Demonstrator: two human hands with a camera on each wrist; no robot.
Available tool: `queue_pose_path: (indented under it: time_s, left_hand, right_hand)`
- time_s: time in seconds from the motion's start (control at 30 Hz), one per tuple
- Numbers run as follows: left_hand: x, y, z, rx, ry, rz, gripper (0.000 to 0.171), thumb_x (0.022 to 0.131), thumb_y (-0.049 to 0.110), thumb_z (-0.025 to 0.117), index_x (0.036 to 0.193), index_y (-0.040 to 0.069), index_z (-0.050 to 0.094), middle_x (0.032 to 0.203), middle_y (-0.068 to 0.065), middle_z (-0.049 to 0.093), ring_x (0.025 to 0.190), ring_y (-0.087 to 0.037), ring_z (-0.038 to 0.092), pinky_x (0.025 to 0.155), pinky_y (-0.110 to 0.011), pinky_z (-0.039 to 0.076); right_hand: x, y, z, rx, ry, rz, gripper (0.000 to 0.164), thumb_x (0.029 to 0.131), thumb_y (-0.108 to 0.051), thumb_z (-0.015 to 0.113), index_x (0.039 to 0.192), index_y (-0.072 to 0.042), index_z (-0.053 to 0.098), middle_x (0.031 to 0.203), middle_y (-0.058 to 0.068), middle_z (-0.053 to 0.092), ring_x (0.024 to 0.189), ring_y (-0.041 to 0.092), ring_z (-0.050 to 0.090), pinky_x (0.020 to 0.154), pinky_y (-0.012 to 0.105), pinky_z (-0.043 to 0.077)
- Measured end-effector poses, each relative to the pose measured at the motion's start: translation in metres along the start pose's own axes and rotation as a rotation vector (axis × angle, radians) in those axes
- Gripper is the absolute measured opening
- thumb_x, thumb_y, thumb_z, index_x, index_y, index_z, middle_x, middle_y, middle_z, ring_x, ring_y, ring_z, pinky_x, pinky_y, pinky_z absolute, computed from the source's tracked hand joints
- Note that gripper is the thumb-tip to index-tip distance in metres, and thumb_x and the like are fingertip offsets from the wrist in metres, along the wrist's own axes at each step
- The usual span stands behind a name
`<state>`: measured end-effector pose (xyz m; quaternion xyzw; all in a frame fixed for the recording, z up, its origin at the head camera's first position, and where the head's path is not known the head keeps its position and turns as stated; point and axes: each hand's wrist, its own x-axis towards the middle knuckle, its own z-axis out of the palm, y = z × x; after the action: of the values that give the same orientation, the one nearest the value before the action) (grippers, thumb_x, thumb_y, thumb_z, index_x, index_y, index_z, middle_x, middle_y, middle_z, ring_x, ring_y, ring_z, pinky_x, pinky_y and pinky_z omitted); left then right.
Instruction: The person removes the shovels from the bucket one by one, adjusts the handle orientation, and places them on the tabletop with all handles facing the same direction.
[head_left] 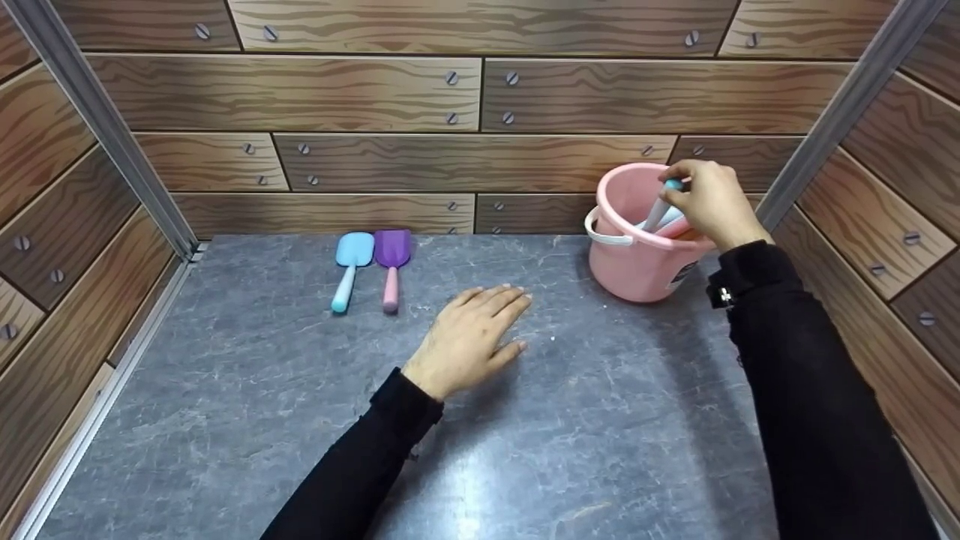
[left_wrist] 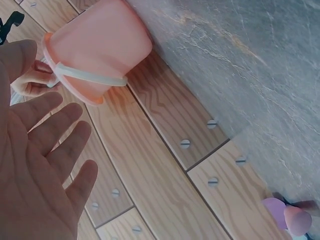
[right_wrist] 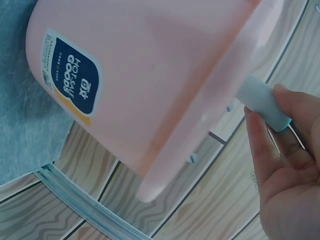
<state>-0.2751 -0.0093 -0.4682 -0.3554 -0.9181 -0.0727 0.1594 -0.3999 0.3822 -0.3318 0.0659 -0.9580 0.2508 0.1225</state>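
Far left, wood-patterned panels [head_left: 56, 217] rise beside the grey tabletop [head_left: 225, 390], and here's our first pair: a blue shovel [head_left: 352, 255] with a teal-ended handle, lying near the back edge, and just beside it a purple shovel [head_left: 392, 252] with a pink handle, both blades facing the back wall [head_left: 360, 94].

Across to the middle, and it's the left hand [head_left: 469, 337], released, fingers straight, palm down above the tabletop, black sleeve [head_left: 345, 465] behind it.

Now right, to the pink bucket [head_left: 634, 266], upright near the back wall, its white bail [head_left: 606, 234] drooping on the left side; the right wrist view catches a label [right_wrist: 76, 72] reading "HOT SALE GOODS".

And there's the grip! The right hand [head_left: 712, 196], over the bucket's rim, pinches a pale, teal-ended handle [head_left: 660, 210] between thumb and fingers, its lower end down inside the bucket, hidden. Beside it a pink handle [head_left: 673, 228] leans within the rim.
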Motion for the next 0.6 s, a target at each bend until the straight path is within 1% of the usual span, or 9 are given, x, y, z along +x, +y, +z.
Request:
queue_pose_path:
  time_s: [0.1,0.17,0.23,0.33,0.4,0.47,0.6]
  left_hand:
    - [0.000,-0.001,0.000,0.001,0.005,-0.002,0.069,0.119,0.055,0.065,0.176,0.019,0.055,0.180,-0.002,0.060,0.168,-0.022,0.058,0.142,-0.051,0.046]
    - [0.000,-0.001,0.001,0.002,0.009,-0.003,0.068,0.119,0.055,0.065,0.176,0.019,0.055,0.180,-0.002,0.060,0.168,-0.022,0.058,0.141,-0.050,0.046]
    - [0.000,-0.002,0.000,0.000,0.016,-0.001,0.068,0.119,0.054,0.065,0.176,0.018,0.056,0.179,-0.002,0.061,0.167,-0.022,0.059,0.141,-0.050,0.047]
    - [-0.001,-0.002,-0.001,-0.003,0.030,0.002,0.068,0.118,0.054,0.066,0.175,0.018,0.057,0.178,-0.003,0.063,0.166,-0.023,0.060,0.140,-0.051,0.048]
    - [-0.001,-0.003,-0.001,-0.008,0.038,0.002,0.067,0.118,0.054,0.067,0.174,0.017,0.058,0.177,-0.003,0.063,0.166,-0.024,0.060,0.139,-0.051,0.049]
    - [-0.002,-0.003,-0.001,-0.012,0.046,0.001,0.067,0.118,0.053,0.067,0.174,0.017,0.058,0.177,-0.003,0.063,0.166,-0.024,0.060,0.139,-0.052,0.049]
    - [-0.002,-0.004,-0.002,-0.025,0.050,-0.003,0.067,0.119,0.053,0.065,0.174,0.016,0.058,0.178,-0.004,0.063,0.166,-0.025,0.060,0.140,-0.053,0.048]
  right_hand:
    - [-0.002,-0.002,-0.003,-0.003,0.027,-0.001,0.033,0.114,-0.013,0.074,0.143,0.003,0.078,0.138,0.032,0.080,0.123,0.044,0.074,0.105,0.048,0.055]
    - [-0.002,-0.003,-0.005,-0.003,0.043,-0.003,0.033,0.114,-0.013,0.075,0.143,0.003,0.078,0.138,0.032,0.080,0.123,0.044,0.073,0.105,0.046,0.054]
    - [-0.003,-0.005,-0.007,-0.002,0.057,-0.010,0.033,0.114,-0.013,0.074,0.143,0.003,0.078,0.139,0.032,0.079,0.123,0.045,0.073,0.106,0.050,0.055]
    - [-0.004,-0.008,-0.009,0.002,0.078,-0.022,0.033,0.114,-0.012,0.075,0.142,0.004,0.078,0.138,0.033,0.079,0.125,0.048,0.074,0.111,0.059,0.057]
    - [-0.005,-0.011,-0.011,0.000,0.094,-0.031,0.032,0.114,-0.011,0.075,0.141,0.005,0.078,0.136,0.033,0.080,0.124,0.048,0.075,0.111,0.061,0.057]
    - [-0.006,-0.013,-0.014,-0.010,0.107,-0.043,0.030,0.114,-0.011,0.075,0.140,0.004,0.078,0.134,0.032,0.080,0.122,0.047,0.074,0.108,0.056,0.057]
    - [-0.008,-0.020,-0.018,-0.029,0.129,-0.057,0.027,0.114,-0.011,0.075,0.137,0.002,0.080,0.134,0.028,0.080,0.120,0.042,0.073,0.100,0.041,0.051]
